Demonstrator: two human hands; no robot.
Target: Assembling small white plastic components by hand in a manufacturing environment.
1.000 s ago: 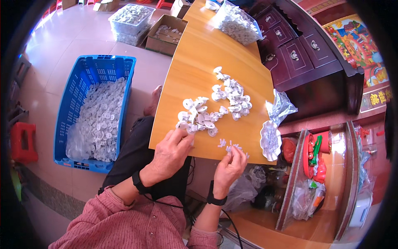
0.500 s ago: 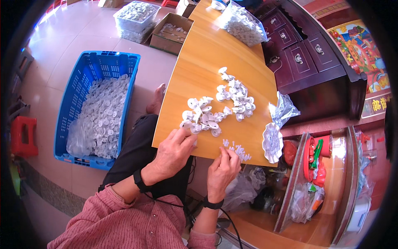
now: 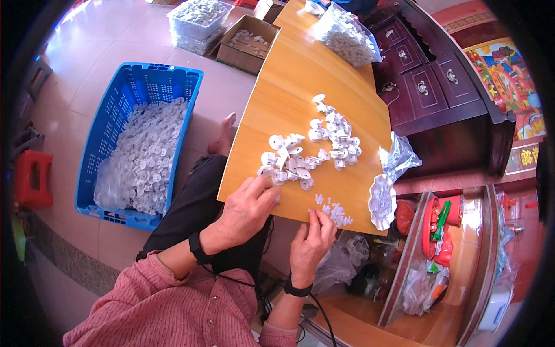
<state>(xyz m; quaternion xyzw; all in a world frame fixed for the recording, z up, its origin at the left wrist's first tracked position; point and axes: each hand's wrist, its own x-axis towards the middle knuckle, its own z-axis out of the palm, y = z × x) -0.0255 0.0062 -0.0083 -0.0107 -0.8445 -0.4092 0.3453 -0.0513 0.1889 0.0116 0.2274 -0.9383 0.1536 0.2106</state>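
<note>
My left hand (image 3: pixel 245 211) is closed at the table's near edge, just below a pile of white round plastic parts (image 3: pixel 289 162). A sliver of one white plastic part shows past its fingertips; the rest is hidden by the fingers. A second pile of the same parts (image 3: pixel 338 136) lies farther back to the right. My right hand (image 3: pixel 312 248) has its thumb and fingers bent together at the edge of a scatter of small whitish plastic pieces (image 3: pixel 334 213). Whatever sits between those fingertips is too small to make out.
A fluted white dish (image 3: pixel 381 202) stands at the table's right edge beside a clear plastic bag (image 3: pixel 399 155). A tub of white parts (image 3: pixel 350 37) is at the far end. Left on the floor is a blue crate (image 3: pixel 188 110) of parts, near a cardboard box (image 3: pixel 240 58).
The view has shifted slightly, so the table and piles appear a little farther right. Both hands stay in nearly the same places, the right one still by the small pieces.
</note>
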